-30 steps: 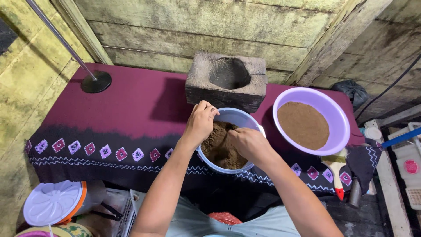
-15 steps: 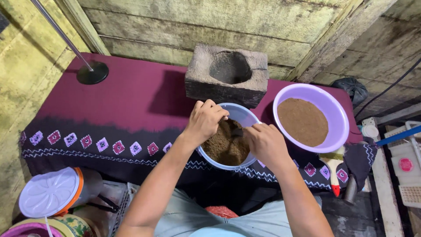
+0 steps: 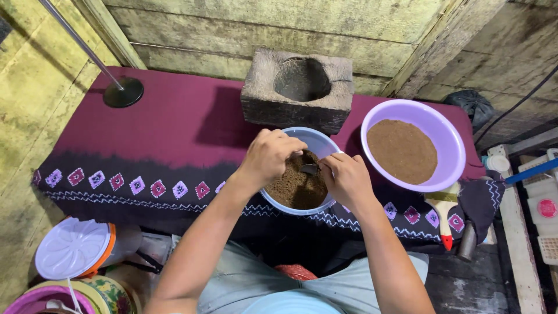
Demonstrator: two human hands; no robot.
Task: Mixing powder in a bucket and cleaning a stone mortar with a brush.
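You are holding both hands over the pale blue bowl (image 3: 321, 143), which is sitting near the front edge of the maroon cloth (image 3: 174, 125) that covers the table, just in front of the stone mortar (image 3: 297, 88). Your left hand (image 3: 268, 156) is curled closed above the bowl's left side, fingers bunched together and turned down toward the brown powder (image 3: 293, 189) inside; whether it is pinching anything between the fingertips cannot be told from this angle. Your right hand (image 3: 347, 177) is closed too, resting at the bowl's right rim and gripping a small dark spoon (image 3: 309, 169), whose bowl end is pointing toward your left fingers just above the powder. The brown powder is filling the lower part of the blue bowl, heaped toward the side nearest you. To the right, just beside the blue bowl, a larger purple basin (image 3: 450, 142) is holding a flat, even layer of finer brown powder (image 3: 402, 150). The mortar is standing against the wooden wall, its round hollow looking dark inside. Far left on the cloth, a black round base (image 3: 123, 93) is carrying a thin metal rod that is slanting up out of view. Below the table on your left, a white lid (image 3: 71, 248) is lying on an orange-rimmed container.
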